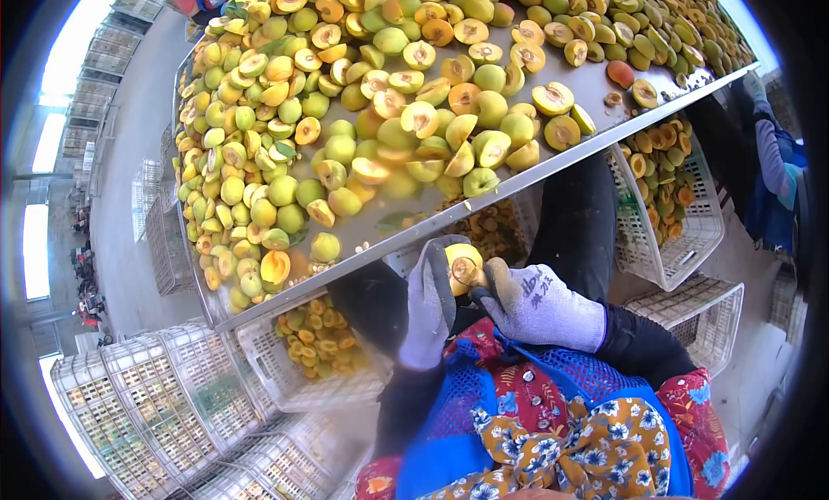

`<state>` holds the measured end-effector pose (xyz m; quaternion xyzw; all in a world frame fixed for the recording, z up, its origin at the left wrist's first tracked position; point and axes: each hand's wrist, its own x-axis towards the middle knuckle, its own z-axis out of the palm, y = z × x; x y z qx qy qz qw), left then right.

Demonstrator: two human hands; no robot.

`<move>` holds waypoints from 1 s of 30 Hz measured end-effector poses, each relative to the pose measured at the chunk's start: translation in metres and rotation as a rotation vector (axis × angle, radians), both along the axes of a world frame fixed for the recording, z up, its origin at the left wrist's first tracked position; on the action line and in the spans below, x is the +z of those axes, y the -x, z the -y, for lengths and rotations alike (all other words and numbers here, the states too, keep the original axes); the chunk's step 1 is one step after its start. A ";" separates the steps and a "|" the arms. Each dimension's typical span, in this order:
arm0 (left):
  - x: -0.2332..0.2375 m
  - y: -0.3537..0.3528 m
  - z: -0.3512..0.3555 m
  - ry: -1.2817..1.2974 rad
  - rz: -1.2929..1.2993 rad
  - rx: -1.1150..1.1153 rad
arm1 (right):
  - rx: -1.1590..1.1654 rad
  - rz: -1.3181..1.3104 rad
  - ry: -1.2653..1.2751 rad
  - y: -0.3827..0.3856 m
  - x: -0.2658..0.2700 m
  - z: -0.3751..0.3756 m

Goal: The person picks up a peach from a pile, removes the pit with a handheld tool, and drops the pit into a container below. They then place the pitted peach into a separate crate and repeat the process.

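Note:
My left hand (432,297), in a pale lilac and grey work glove, grips a yellow peach half (460,268) just in front of the table's edge. The cut face is turned to the right, and the brown pit area shows in its middle. My right hand (531,303), gloved alike with dark writing on its back, is closed with thumb and fingertips right at the cut face. Whatever sits between those fingertips is too small and hidden to name. Beyond both hands, halved and whole peaches (420,118) are heaped on the metal table (574,79).
A raised metal rim (518,182) borders the table. White plastic crates of peach halves stand beneath it, one left (268,366) and one right (665,258). More crates (147,405) are stacked at lower left. Another person's gloved hand (754,85) is at far right.

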<state>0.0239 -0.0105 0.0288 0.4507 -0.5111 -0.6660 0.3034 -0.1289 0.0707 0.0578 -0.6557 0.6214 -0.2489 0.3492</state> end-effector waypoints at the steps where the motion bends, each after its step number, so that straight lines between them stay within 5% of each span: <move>1: -0.006 -0.003 -0.001 0.059 0.050 0.001 | 0.013 0.013 -0.042 -0.001 0.000 0.001; 5: -0.009 -0.003 -0.004 0.172 0.107 0.029 | 0.027 0.068 -0.025 -0.003 -0.006 0.000; 8: -0.005 0.007 -0.010 0.375 0.222 0.082 | 0.006 0.424 -0.087 -0.005 -0.028 -0.003; 10: -0.011 0.005 -0.008 0.483 0.177 0.049 | -0.173 1.124 -0.814 0.005 -0.001 0.008; 13: -0.020 0.003 -0.006 0.458 0.047 -0.006 | -0.075 2.020 -1.178 0.007 -0.028 0.000; 16: -0.028 0.009 -0.008 0.260 -0.117 -0.018 | 0.071 2.517 -1.343 0.003 -0.045 -0.004; 17: -0.025 0.012 -0.008 0.052 -0.309 -0.035 | 0.123 2.576 -1.337 0.001 -0.048 -0.004; 21: -0.027 0.018 -0.008 -0.160 -0.291 0.042 | 0.096 2.640 -1.258 -0.003 -0.050 -0.004; 27: -0.022 -0.009 0.002 -0.391 -0.046 0.511 | -0.084 2.209 -1.017 0.004 -0.047 -0.006; 29: -0.045 -0.065 0.007 0.321 0.509 0.508 | -0.151 2.043 -0.970 0.017 -0.041 -0.003; 30: -0.023 -0.093 0.012 0.415 0.954 0.279 | -0.224 1.912 -0.967 0.021 -0.041 -0.001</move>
